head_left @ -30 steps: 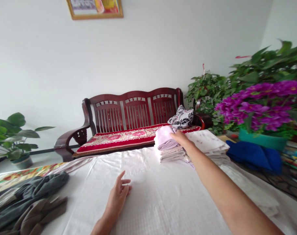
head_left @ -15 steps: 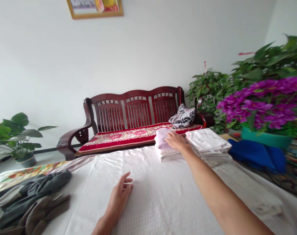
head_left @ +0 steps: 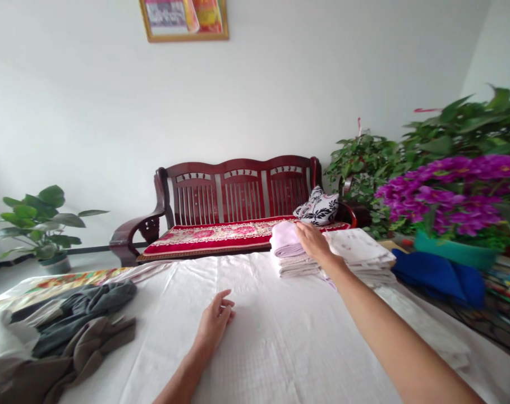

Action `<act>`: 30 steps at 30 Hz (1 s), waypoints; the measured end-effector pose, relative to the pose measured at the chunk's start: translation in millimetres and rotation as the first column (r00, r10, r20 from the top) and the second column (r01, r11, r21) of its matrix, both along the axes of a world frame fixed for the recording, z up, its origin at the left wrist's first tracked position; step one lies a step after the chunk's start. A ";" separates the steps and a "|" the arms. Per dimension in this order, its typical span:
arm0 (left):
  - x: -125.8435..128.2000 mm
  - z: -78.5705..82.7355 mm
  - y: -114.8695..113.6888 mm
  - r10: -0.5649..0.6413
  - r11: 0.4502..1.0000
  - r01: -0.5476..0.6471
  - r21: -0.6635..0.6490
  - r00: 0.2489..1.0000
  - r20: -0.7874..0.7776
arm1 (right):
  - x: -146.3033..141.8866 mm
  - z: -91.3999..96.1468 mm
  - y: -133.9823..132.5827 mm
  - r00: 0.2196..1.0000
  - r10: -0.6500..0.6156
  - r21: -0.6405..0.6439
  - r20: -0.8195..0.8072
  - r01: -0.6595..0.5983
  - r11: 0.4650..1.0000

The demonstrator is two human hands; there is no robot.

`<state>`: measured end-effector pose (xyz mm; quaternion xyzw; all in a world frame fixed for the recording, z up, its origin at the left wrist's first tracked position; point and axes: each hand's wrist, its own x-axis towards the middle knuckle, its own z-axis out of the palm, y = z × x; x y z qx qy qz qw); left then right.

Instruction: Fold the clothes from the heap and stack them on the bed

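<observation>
My right hand (head_left: 312, 241) reaches far across the white cloth-covered surface (head_left: 271, 342) and rests flat, fingers stretched, on a folded lilac cloth (head_left: 285, 245). That cloth tops a small stack of folded pale cloths (head_left: 294, 265). A second stack of folded white cloths (head_left: 362, 253) lies right beside it. My left hand (head_left: 215, 321) rests on its edge on the white surface nearer to me, fingers loosely curled and apart, holding nothing.
A heap of grey and brown garments (head_left: 76, 331) lies at the left. A blue cloth (head_left: 442, 274) and a teal pot of purple flowers (head_left: 456, 196) sit at the right. Behind stand a dark wooden bench (head_left: 233, 207) with a patterned cushion (head_left: 317, 206), and potted plants (head_left: 40, 221).
My right hand has shifted slightly on the lilac cloth, from its left side to its right edge. The view has drifted left and down. My left hand has stayed in place.
</observation>
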<state>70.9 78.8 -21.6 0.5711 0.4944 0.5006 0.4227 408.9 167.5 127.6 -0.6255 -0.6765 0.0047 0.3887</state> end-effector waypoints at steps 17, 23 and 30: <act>-56.4 1.4 -42.0 0.116 0.979 -0.055 0.195 0.941 -0.318 | -112.0 -168.5 -148.4 0.945 0.290 -0.068 0.152 -0.283 0.957; -149.3 23.7 -48.7 0.471 0.874 -0.376 0.308 0.813 -0.342 | -112.8 -169.7 -146.7 0.930 0.287 -0.046 0.230 -0.284 0.958; -231.5 73.9 -57.8 0.670 0.736 -0.576 0.356 0.543 -0.507 | -111.8 -175.2 -143.2 0.925 0.272 -0.012 0.266 -0.279 0.960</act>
